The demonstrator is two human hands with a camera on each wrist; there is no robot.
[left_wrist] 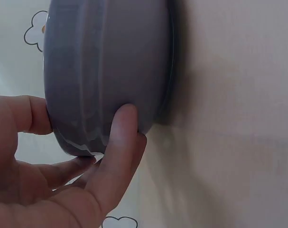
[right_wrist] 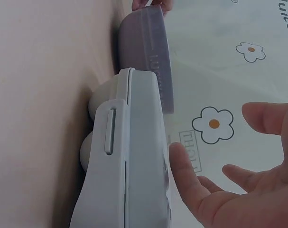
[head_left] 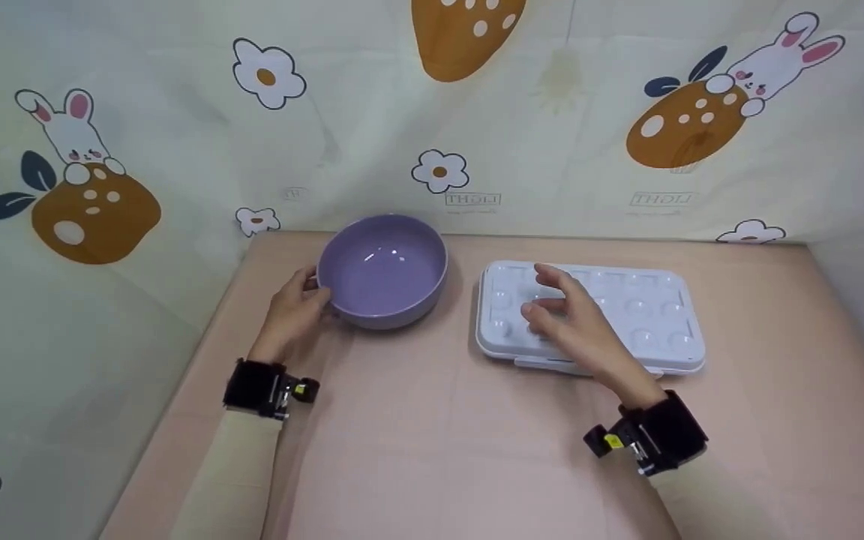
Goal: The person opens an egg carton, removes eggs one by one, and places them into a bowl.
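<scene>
The right hand [head_left: 571,319] covers the tray's [head_left: 657,300] dimples toward seven o'clock, so their contents cannot be told. The left wrist view cuts the bowl [left_wrist: 106,71] off at twelve o'clock; its inside is hidden there.

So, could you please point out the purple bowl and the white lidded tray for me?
purple bowl [head_left: 383,274]: head view, inside of the bowl.
white lidded tray [head_left: 657,311]: head view, bare lid right of the hand.
</scene>
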